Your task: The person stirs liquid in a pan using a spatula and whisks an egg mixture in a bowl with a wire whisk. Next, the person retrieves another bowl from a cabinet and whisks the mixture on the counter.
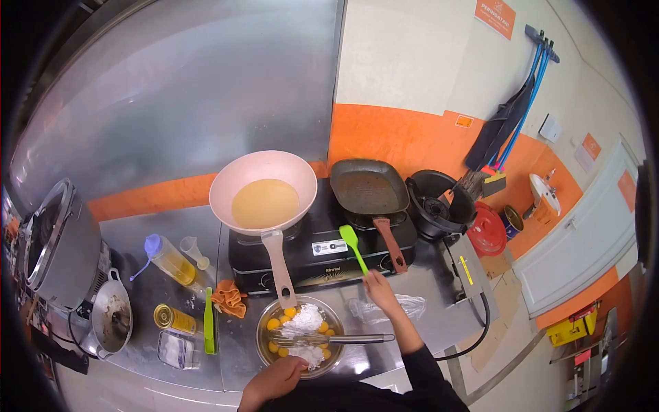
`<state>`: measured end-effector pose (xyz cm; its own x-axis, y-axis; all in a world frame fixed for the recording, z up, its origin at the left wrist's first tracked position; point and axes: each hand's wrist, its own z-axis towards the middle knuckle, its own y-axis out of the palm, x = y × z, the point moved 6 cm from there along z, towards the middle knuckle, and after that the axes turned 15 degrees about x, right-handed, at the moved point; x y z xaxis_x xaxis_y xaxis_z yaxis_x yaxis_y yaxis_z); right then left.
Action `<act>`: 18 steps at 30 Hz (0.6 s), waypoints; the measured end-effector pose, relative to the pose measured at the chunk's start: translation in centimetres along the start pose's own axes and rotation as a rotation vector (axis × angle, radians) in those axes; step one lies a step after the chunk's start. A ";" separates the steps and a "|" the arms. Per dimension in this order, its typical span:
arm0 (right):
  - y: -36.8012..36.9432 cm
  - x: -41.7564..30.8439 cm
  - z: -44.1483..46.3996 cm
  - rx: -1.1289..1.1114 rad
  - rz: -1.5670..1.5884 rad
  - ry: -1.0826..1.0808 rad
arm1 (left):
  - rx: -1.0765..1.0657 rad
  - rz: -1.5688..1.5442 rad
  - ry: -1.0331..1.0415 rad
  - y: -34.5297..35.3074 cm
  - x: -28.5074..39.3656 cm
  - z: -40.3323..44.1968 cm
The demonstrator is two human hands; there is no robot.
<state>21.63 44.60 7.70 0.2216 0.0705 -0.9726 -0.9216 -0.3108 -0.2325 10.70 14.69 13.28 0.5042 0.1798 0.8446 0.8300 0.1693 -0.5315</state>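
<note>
My right hand (379,291) grips the handle of a lime-green spatula (350,237), whose head is raised in front of the black gas stove (317,275). At the near left rim of a metal mixing bowl (261,346), my left hand (276,378) has its fingers closed on the edge. Several egg yolks (273,324) and heaps of white powder (306,318) fill the bowl. A balloon whisk (357,338) lies across it, its handle sticking out to the right. Just behind stands a pink frying pan (223,178) with yellowish liquid, its handle reaching over the bowl's far rim.
A dark grill pan (369,185) sits on the right burner. Crumpled clear plastic (390,309) lies right of the bowl. To the left are an orange cloth (229,299), a second green utensil (209,323), an oil bottle (169,259), a yellow can (175,318) and a wok (112,319).
</note>
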 end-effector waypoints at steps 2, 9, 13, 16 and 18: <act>3.0 -0.7 3.4 0.118 -0.210 -0.143 | 0.027 0.020 -0.064 -0.6 -0.6 -1.0; 7.7 -3.7 5.0 0.199 -0.582 -0.242 | 0.306 0.200 -0.345 -3.2 -6.6 -5.7; 5.1 -8.8 -2.5 -0.039 -0.863 -0.395 | 0.502 0.140 -0.476 -3.9 -9.0 -7.2; 3.7 -5.2 -9.4 -0.590 -1.038 -0.273 | 0.619 -0.116 -0.418 -2.6 -11.6 -6.9; 3.4 -4.3 -12.6 -0.678 -1.105 -0.294 | 0.689 -0.288 -0.435 -1.5 -12.8 -6.3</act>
<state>21.54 31.26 11.12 0.5904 0.7643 -0.2594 0.0567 -0.3598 -0.9313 4.46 6.02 3.64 0.0436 0.3704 0.9278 0.5111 0.7897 -0.3393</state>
